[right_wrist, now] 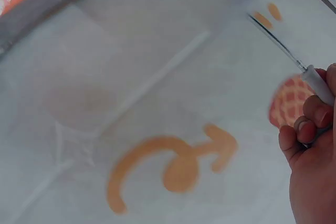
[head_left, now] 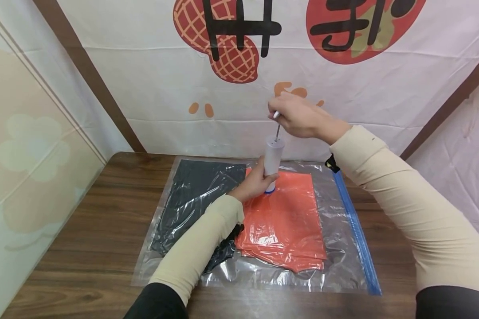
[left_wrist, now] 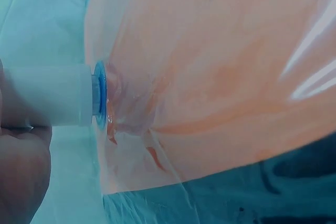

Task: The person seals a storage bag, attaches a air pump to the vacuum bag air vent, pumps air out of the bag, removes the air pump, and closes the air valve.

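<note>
A white hand pump (head_left: pixel 273 155) stands nearly upright over the blue valve (left_wrist: pixel 101 95) of a clear vacuum storage bag (head_left: pixel 343 261). My left hand (head_left: pixel 256 180) grips the lower part of the pump's barrel, its thumb showing in the left wrist view. Above it, my right hand (head_left: pixel 295 114) holds the white pump handle (right_wrist: pixel 316 83), with fingers curled round it. The thin metal rod (right_wrist: pixel 275 39) is drawn well out of the barrel. Inside the bag lie a folded orange-red item (head_left: pixel 283 221) and a folded black item (head_left: pixel 195 199), side by side under the plastic.
The bag lies flat on a brown wooden table (head_left: pixel 76 248), with a blue zip strip (head_left: pixel 359 239) along its right edge. Behind the table's far edge hangs a white printed cloth (head_left: pixel 151 79). Another pale curtain (head_left: pixel 32 155) borders the left side.
</note>
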`<act>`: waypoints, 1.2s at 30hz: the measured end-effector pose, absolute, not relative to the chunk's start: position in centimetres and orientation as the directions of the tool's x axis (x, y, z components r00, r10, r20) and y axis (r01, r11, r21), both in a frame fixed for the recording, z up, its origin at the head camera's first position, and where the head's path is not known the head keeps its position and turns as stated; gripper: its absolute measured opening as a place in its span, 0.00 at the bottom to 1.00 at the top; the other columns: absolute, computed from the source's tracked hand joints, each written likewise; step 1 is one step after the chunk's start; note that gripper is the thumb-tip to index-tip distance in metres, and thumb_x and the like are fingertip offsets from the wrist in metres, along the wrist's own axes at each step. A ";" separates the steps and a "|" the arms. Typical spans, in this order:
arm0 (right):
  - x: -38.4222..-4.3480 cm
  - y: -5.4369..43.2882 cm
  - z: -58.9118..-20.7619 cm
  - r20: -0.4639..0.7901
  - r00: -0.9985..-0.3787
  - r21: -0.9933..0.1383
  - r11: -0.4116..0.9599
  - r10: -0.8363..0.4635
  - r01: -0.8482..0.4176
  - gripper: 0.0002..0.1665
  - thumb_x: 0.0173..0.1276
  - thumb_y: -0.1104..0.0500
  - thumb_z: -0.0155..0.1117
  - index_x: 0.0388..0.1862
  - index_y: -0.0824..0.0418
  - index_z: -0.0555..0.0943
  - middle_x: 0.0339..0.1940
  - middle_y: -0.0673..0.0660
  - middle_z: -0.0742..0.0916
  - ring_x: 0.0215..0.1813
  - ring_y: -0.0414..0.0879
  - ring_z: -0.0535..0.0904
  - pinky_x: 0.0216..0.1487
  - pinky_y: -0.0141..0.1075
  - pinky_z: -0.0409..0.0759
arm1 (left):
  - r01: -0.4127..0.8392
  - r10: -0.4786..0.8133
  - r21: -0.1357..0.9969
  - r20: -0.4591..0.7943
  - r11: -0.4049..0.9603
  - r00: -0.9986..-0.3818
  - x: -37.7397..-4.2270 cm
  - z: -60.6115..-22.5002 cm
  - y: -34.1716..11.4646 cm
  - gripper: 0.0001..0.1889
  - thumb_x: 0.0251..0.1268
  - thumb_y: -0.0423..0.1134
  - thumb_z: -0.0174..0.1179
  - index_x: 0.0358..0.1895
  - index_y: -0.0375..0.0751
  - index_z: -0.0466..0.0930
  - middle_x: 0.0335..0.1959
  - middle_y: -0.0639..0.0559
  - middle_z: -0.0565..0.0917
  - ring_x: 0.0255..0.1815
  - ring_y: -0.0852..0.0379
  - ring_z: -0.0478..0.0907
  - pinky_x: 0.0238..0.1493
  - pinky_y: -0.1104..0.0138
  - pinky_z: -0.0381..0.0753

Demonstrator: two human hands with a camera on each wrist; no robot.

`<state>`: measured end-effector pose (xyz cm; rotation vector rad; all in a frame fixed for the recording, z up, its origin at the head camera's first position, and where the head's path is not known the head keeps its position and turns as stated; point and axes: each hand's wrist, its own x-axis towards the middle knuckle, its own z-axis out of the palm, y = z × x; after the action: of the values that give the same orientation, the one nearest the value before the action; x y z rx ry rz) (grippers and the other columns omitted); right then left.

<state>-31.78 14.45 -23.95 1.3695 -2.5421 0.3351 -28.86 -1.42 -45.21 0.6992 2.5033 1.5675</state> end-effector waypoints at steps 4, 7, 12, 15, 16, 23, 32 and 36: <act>-31.7 14.4 -21.5 0.345 -0.518 -0.080 0.525 -0.783 -0.847 0.08 0.74 0.71 0.52 0.34 0.66 0.76 0.34 0.61 0.82 0.40 0.55 0.74 0.44 0.47 0.71 | 0.316 0.426 0.870 0.139 0.379 -0.894 -28.8 -45.2 -1.3 0.37 0.77 0.39 0.58 0.78 0.41 0.46 0.68 0.40 0.66 0.69 0.43 0.69 0.71 0.47 0.69; -31.5 14.3 -20.0 0.346 -0.528 -0.094 0.532 -0.775 -0.842 0.08 0.75 0.70 0.51 0.35 0.67 0.76 0.34 0.62 0.82 0.40 0.55 0.72 0.42 0.45 0.67 | 0.302 0.419 0.875 0.129 0.379 -0.899 -28.8 -45.3 -1.3 0.37 0.77 0.39 0.59 0.78 0.43 0.45 0.69 0.40 0.66 0.69 0.43 0.68 0.71 0.47 0.68; -31.2 14.4 -18.1 0.365 -0.530 -0.094 0.536 -0.765 -0.839 0.10 0.76 0.70 0.49 0.34 0.67 0.76 0.33 0.63 0.81 0.39 0.55 0.70 0.42 0.45 0.65 | 0.295 0.412 0.873 0.122 0.387 -0.903 -28.7 -45.5 -1.1 0.37 0.77 0.40 0.59 0.78 0.43 0.45 0.69 0.40 0.66 0.69 0.44 0.68 0.72 0.47 0.67; -30.8 14.6 -17.1 0.381 -0.541 -0.071 0.560 -0.750 -0.826 0.10 0.78 0.68 0.49 0.34 0.67 0.75 0.34 0.63 0.80 0.41 0.56 0.72 0.44 0.47 0.67 | 0.305 0.415 0.870 0.130 0.388 -0.901 -28.6 -45.5 -1.1 0.37 0.77 0.39 0.59 0.78 0.42 0.45 0.69 0.39 0.67 0.70 0.43 0.68 0.72 0.47 0.66; -30.6 14.7 -16.7 0.384 -0.549 -0.061 0.573 -0.742 -0.817 0.10 0.79 0.67 0.49 0.35 0.67 0.75 0.34 0.63 0.80 0.42 0.56 0.72 0.44 0.47 0.67 | 0.307 0.416 0.869 0.132 0.389 -0.900 -28.6 -45.5 -1.0 0.37 0.77 0.39 0.59 0.79 0.42 0.45 0.69 0.39 0.67 0.70 0.43 0.67 0.72 0.46 0.66; -29.4 14.8 -14.3 0.401 -0.593 -0.014 0.642 -0.698 -0.766 0.13 0.82 0.62 0.48 0.40 0.67 0.77 0.36 0.62 0.78 0.45 0.55 0.69 0.44 0.46 0.65 | 0.305 0.412 0.871 0.134 0.385 -0.901 -28.7 -45.5 -1.2 0.39 0.76 0.38 0.60 0.79 0.43 0.44 0.69 0.39 0.66 0.69 0.43 0.67 0.72 0.46 0.65; -29.4 14.2 -14.3 0.425 -0.591 -0.014 0.648 -0.686 -0.762 0.15 0.83 0.60 0.48 0.41 0.68 0.77 0.35 0.61 0.77 0.44 0.54 0.69 0.42 0.44 0.65 | 0.303 0.428 0.881 0.130 0.365 -0.895 -28.9 -45.5 -1.3 0.40 0.76 0.38 0.60 0.79 0.43 0.42 0.70 0.40 0.65 0.70 0.43 0.66 0.73 0.47 0.65; -29.6 14.1 -14.9 0.415 -0.593 -0.018 0.645 -0.690 -0.764 0.15 0.83 0.59 0.48 0.40 0.67 0.77 0.35 0.61 0.77 0.43 0.54 0.69 0.42 0.45 0.65 | 0.300 0.428 0.881 0.127 0.366 -0.895 -28.9 -45.5 -1.4 0.40 0.76 0.38 0.60 0.79 0.43 0.42 0.70 0.40 0.64 0.70 0.43 0.66 0.73 0.47 0.65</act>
<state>-29.64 14.12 -14.87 1.1531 -2.4944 0.2746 -28.86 -1.39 -45.46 0.6683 2.4913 1.5660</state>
